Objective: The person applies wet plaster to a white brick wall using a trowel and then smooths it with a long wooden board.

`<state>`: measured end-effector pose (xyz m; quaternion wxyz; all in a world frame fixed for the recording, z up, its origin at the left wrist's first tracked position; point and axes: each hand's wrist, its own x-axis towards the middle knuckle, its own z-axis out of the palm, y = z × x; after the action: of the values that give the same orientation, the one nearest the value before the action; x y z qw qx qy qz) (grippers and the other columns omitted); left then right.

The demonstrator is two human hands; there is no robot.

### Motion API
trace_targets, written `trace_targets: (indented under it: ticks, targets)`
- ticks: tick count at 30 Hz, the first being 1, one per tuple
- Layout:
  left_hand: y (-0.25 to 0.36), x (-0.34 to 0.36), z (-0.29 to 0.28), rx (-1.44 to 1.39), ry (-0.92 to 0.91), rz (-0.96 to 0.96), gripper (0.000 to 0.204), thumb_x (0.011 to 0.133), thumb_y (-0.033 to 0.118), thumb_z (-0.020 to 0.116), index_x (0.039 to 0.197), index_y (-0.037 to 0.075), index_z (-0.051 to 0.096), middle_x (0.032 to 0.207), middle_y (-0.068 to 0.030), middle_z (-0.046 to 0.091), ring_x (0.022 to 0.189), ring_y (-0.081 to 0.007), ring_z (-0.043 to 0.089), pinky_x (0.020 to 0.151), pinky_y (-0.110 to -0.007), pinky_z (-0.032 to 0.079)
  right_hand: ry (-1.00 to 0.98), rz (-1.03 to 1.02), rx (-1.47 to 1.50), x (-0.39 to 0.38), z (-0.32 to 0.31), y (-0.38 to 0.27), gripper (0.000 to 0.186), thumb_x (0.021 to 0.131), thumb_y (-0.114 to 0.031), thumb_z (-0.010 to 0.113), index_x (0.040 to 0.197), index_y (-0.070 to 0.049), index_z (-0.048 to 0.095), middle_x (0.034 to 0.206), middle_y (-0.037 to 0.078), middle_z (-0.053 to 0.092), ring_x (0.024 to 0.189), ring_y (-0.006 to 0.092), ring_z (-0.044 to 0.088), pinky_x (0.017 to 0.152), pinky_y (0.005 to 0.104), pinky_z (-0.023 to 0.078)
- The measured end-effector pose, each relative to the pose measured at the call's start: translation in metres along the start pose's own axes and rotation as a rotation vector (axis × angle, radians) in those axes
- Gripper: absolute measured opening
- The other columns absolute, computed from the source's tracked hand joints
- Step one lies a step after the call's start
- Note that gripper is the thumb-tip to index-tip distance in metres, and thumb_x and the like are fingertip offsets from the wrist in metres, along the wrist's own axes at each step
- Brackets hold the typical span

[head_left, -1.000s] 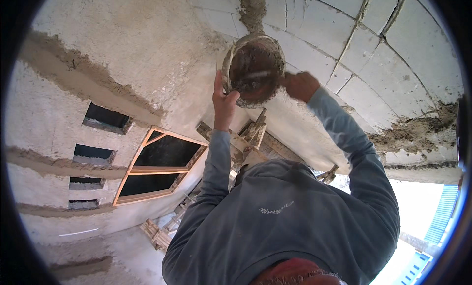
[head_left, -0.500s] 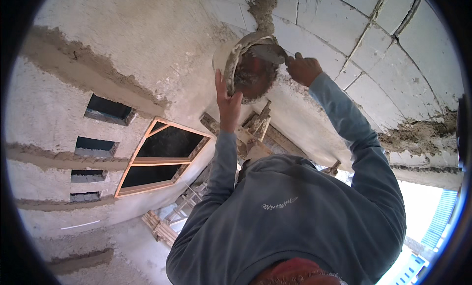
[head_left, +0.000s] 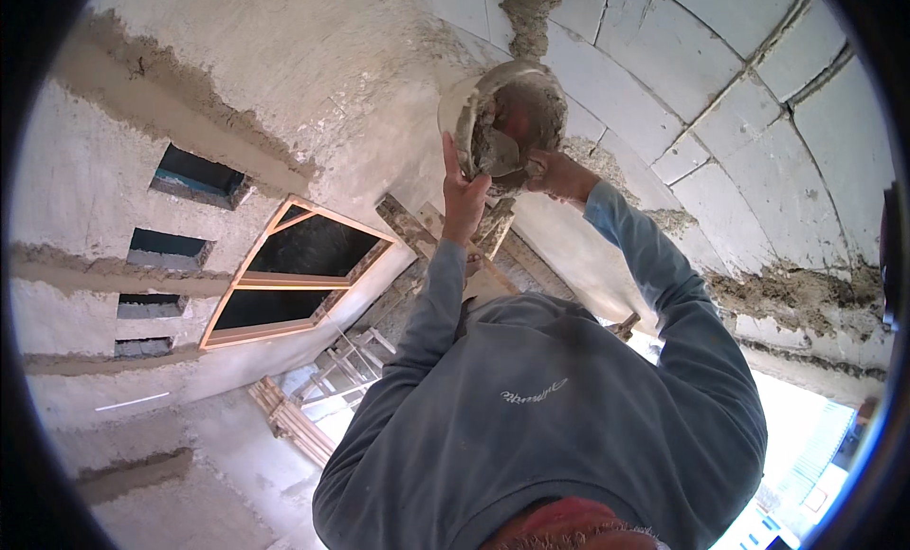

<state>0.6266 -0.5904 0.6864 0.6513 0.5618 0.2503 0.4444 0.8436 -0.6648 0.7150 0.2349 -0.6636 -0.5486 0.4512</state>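
Observation:
My left hand [head_left: 464,201] grips the near left rim of a round, mortar-smeared bucket [head_left: 466,121], with the fingers spread along its outside and the thumb at the edge. The bucket is tipped so that its mouth faces me, and wet grey mortar coats the inside. My right hand [head_left: 563,177] is closed at the bucket's right edge, round the handle of a trowel. The trowel's blade [head_left: 497,153] lies inside the bucket, against the mortar. Most of the handle is hidden by my fingers.
Behind the bucket rises a pale block wall [head_left: 654,52] with a vertical mortar strip [head_left: 529,21]. A plastered wall [head_left: 284,85] on the left has several small openings and a wooden window frame [head_left: 292,282]. Wooden planks [head_left: 409,229] stand below the bucket; a ladder [head_left: 355,365] leans farther back.
My right hand has moved down and left, bringing the trowel blade from the bucket's upper right rim deep into it. My left hand still holds the bucket, now slightly farther right in view.

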Motion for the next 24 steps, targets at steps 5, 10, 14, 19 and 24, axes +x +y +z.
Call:
trace_targets:
  ticks: [5,10,14,19,24]
  targets:
    - [-0.038,0.008,-0.008,-0.549,0.444,-0.297,0.049,0.08,0.002,0.069,0.126,0.006,0.053,0.106,-0.0048,0.064,0.098,-0.019,0.063,0.082,-0.044,0.052,0.114,0.066,0.097,-0.002,-0.025,0.028,0.047,0.087,-0.03,0.07,0.125,-0.005,0.058,0.078,0.012,0.065,0.061,0.0213,0.063,0.055,0.038,0.053]
    - [-0.127,-0.047,-0.13,0.959,0.202,0.547,0.037,0.079,-0.001,0.063,0.115,0.007,0.06,0.111,-0.009,0.066,0.091,-0.0267,0.067,0.071,-0.041,0.054,0.286,-0.021,-0.649,-0.006,-0.079,-0.027,0.039,0.087,-0.041,0.061,0.113,-0.012,0.062,0.091,0.014,0.07,0.094,0.035,0.068,0.082,0.0474,0.052]
    - [-0.112,-0.097,-0.159,0.216,0.442,-0.075,0.053,0.071,0.002,0.073,0.121,0.01,0.055,0.11,-0.0067,0.062,0.098,-0.0233,0.062,0.085,-0.049,0.052,0.343,-0.144,-0.824,-0.021,-0.105,-0.084,0.041,0.087,-0.043,0.063,0.114,-0.012,0.062,0.096,0.015,0.07,0.097,0.0346,0.068,0.083,0.0466,0.052]
    - [-0.14,-0.15,-0.19,-0.249,0.71,-0.148,0.057,0.071,0.001,0.063,0.125,0.015,0.053,0.109,-0.0049,0.059,0.094,-0.022,0.06,0.078,-0.046,0.055,0.297,-0.744,-0.606,-0.027,-0.095,-0.191,0.043,0.089,-0.044,0.071,0.109,-0.007,0.062,0.077,0.008,0.063,0.07,0.0227,0.065,0.058,0.0385,0.05]
    - [-0.114,-0.193,-0.217,-0.353,0.835,-0.214,0.07,0.067,-0.002,0.06,0.135,0.014,0.05,0.117,-0.0067,0.059,0.102,-0.0236,0.062,0.08,-0.042,0.058,-0.261,-0.409,0.142,-0.049,-0.108,-0.257,0.045,0.09,-0.047,0.068,0.11,-0.008,0.061,0.09,0.007,0.067,0.088,0.0232,0.065,0.073,0.045,0.054]
